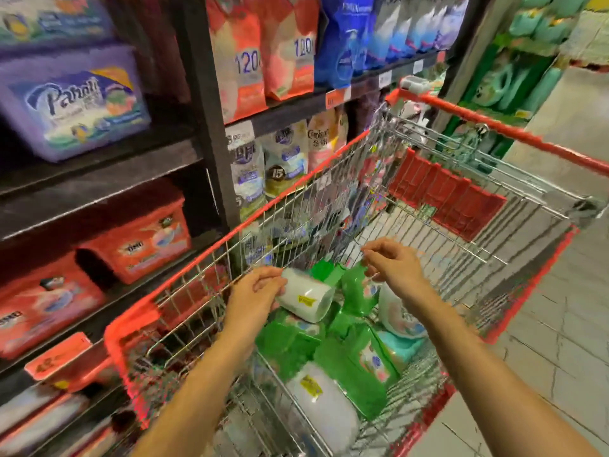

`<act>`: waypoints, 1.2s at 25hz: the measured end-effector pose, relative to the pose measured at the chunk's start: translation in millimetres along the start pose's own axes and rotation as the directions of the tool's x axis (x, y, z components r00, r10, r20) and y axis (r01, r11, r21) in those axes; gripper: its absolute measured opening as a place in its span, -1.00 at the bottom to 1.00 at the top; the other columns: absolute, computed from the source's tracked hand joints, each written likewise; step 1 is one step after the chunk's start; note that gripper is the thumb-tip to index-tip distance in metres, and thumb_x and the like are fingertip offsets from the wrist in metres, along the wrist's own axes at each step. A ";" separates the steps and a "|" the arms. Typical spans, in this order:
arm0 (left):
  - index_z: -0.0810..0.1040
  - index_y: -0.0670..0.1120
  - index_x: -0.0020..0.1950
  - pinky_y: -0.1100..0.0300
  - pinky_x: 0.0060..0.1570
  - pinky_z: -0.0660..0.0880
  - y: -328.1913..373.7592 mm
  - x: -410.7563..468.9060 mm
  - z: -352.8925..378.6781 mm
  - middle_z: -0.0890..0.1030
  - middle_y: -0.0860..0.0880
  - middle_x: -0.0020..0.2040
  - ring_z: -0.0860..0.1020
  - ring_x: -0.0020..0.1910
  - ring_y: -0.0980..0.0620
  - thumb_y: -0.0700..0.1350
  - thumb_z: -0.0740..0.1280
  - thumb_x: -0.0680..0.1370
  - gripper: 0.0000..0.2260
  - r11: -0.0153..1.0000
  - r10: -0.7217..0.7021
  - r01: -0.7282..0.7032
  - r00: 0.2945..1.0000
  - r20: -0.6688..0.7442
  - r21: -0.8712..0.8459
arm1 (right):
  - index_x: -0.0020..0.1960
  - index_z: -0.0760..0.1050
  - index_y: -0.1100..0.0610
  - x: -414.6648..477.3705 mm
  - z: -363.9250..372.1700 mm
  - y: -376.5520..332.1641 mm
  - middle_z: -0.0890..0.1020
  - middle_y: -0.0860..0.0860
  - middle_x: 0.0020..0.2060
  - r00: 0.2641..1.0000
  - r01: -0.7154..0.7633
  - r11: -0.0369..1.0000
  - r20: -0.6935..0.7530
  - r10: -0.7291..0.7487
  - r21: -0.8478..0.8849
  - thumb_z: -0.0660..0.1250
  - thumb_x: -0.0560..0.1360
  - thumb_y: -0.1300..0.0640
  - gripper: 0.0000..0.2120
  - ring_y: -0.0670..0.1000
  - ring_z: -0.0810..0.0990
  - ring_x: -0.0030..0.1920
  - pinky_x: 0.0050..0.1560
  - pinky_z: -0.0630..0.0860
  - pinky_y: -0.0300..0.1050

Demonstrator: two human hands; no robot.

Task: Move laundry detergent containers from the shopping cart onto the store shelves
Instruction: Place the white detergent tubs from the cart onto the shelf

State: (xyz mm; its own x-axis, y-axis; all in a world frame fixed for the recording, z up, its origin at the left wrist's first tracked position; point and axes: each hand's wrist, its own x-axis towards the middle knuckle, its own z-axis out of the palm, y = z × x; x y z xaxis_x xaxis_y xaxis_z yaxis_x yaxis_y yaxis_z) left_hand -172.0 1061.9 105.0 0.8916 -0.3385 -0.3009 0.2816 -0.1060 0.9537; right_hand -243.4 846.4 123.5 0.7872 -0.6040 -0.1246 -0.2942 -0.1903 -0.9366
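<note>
To the left of both hands, store shelves (99,169) packed with boxes and pouches. Around and beneath the hands, a red-rimmed shopping cart (510,131); below the wrists, green detergent packs (356,367) heaped inside. In the left hand (253,291), a white bottle (304,300), tilted, gripped by one end only; likely to slip back onto the heap if lifted that way. Right hand (392,268) arched over a green bottle (357,291), fingers curled narrow; whether gripping or merely touching, cannot tell.
</note>
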 end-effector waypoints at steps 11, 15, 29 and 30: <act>0.54 -0.16 -0.14 0.23 -0.28 0.40 -115.8 169.1 77.0 0.53 -0.09 -0.36 0.51 -0.25 -0.04 -0.21 0.24 0.59 -0.86 0.869 -0.477 0.493 0.814 -0.330 -0.041 | -0.19 0.48 0.23 189.5 47.1 167.1 0.49 0.19 -0.26 0.934 -0.209 0.936 0.225 0.277 -0.283 0.27 0.55 0.27 -0.86 0.03 0.41 -0.29 -0.27 0.32 -0.13; 0.37 -0.14 0.37 0.12 -0.10 0.43 -168.4 202.7 91.8 0.50 -0.16 0.13 0.49 0.03 -0.12 -0.02 0.34 0.55 -0.56 0.845 -0.461 0.532 0.783 -0.419 0.065 | 0.29 0.42 0.25 216.8 72.6 233.4 0.59 0.22 0.10 0.866 -0.300 0.862 0.262 0.426 -0.409 0.28 0.58 0.06 -0.63 0.17 0.54 0.13 0.22 0.44 0.04; -0.06 0.10 0.54 -0.21 0.21 0.48 -252.0 268.6 121.9 0.33 -0.17 0.40 0.46 0.24 -0.23 -0.01 0.64 0.21 0.12 0.798 -0.599 0.477 0.694 -0.399 -0.369 | 0.44 0.23 0.15 224.4 125.2 319.1 0.53 0.13 0.18 0.647 -0.707 0.704 0.467 0.604 0.069 0.31 0.52 -0.11 -0.40 0.13 0.55 0.09 0.05 0.56 0.06; -0.03 0.09 0.54 -0.19 0.16 0.51 -252.5 267.3 119.7 0.36 -0.17 0.39 0.49 0.20 -0.22 -0.02 0.63 0.22 0.10 0.795 -0.601 0.473 0.696 -0.392 -0.380 | 0.47 0.18 0.14 223.0 125.3 319.3 0.51 0.13 0.23 0.649 -0.710 0.699 0.466 0.601 0.087 0.33 0.51 -0.10 -0.35 0.13 0.54 0.10 0.09 0.55 0.08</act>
State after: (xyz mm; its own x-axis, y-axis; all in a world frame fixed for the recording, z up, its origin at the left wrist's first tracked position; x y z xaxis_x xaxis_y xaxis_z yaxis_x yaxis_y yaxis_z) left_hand -47.2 886.3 -216.1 0.5903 0.1950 -0.7833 0.7802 0.1109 0.6156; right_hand -93.8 747.9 -244.4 0.5864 -0.1453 -0.7969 -0.7175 0.3634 -0.5943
